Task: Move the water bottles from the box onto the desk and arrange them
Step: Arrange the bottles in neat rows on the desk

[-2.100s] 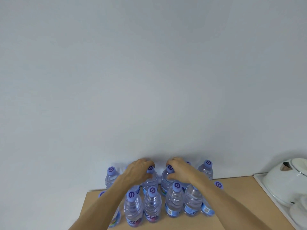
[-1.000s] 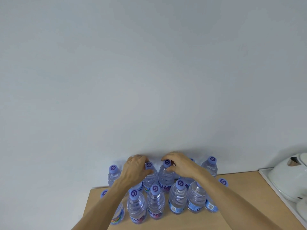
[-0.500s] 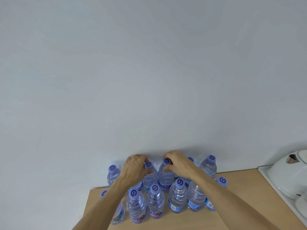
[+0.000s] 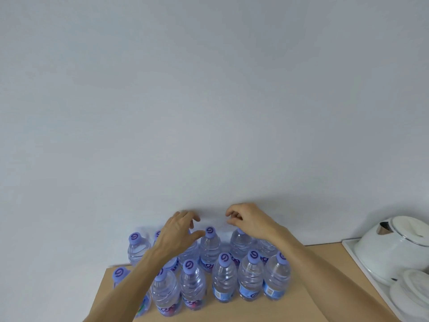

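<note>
Hands hover w/ loosely curled fingers over bottles.

The left hand and its forearm cover most of two back-row water bottles and part of one cap. The right hand hides another cap. The white kettle and the round lid, possibly a container, run past the right edge.

Soft, even, cool light fills the room; faint shadows gather on the wall behind the bottles. Wide-angle bending curves the desk edges.
</note>
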### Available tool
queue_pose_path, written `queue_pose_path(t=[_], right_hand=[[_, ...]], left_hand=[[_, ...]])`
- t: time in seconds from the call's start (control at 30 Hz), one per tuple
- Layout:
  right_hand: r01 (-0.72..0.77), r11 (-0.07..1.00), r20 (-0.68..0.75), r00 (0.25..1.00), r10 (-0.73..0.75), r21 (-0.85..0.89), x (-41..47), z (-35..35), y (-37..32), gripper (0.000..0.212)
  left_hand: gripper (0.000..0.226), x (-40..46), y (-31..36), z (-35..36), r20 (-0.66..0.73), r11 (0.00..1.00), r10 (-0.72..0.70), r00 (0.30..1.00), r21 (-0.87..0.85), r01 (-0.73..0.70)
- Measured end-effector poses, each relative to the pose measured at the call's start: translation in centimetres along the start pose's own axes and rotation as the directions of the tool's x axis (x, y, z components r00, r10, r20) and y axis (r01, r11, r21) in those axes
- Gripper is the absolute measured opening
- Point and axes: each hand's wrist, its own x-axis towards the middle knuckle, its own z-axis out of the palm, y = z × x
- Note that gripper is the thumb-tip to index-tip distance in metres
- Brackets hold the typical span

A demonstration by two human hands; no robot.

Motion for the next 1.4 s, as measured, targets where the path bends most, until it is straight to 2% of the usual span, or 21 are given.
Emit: queue_pose_path(t=[0.17, 0.27, 0.4, 0.6, 0.7, 0.9, 1.13, 1.3, 1.4], right_hand=[[-0.008, 0.998, -0.076, 0.997, 0.003, -0.068, -1.7, -3.3, 3.4, 0.021], [-0.036, 0.989, -0.013, 0.999, 0.034, -0.142, -2.8, -4.4, 5.6, 0.034], [-0.060, 0.962, 0.101, 0.991, 0.090, -0.268, -4.0, -4.5, 8.1, 0.055], [-0.069, 0.968, 0.078, 0.993, 0.090, -0.242, -4.1, -3.2, 9.5, 0.038], [-0.043, 0.966, 0.067, 0.996, 0.062, -0.255, -3.9, -3.0, 9.3, 0.036], [0.003, 0.971, 0.057, 0.998, 0.011, -0.239, -3.5, -2.7, 8.7, 0.035], [0.059, 0.976, 0.121, 0.992, -0.034, -0.207, -2.8, -1.8, 7.6, 0.034], [-0.010, 0.983, 0.103, 0.994, 0.029, -0.185, -2.5, -1.4, 7.7, 0.049], [-0.066, 0.983, 0.069, 0.994, 0.079, -0.172, -2.6, -1.3, 8.0, 0.042]], left_hand=[[0.041, 1.6, 5.4, 2.0, 0.061, 0.994, 0.102, 0.993, -0.032, -0.100], [0.048, 2.8, 8.3, 3.8, 0.111, 0.990, 0.130, 0.985, 0.035, -0.135], [0.053, 4.3, 10.7, 5.8, 0.147, 0.989, 0.034, 0.988, 0.140, -0.055], [0.050, 5.3, 11.0, 7.0, 0.183, 0.945, -0.074, 0.980, 0.328, 0.010], [0.044, 5.2, 10.7, 7.2, 0.211, 0.957, -0.093, 0.973, 0.289, 0.029], [0.035, 4.9, 9.2, 5.9, 0.236, 0.981, -0.016, 0.972, 0.190, -0.030], [0.032, 4.6, 7.9, 5.1, 0.260, 0.983, 0.053, 0.964, 0.158, -0.096], [0.048, 4.4, 7.6, 5.1, 0.238, 0.987, 0.014, 0.971, 0.154, -0.052], [0.047, 4.3, 7.6, 5.2, 0.199, 0.986, 0.031, 0.980, 0.156, -0.063]])
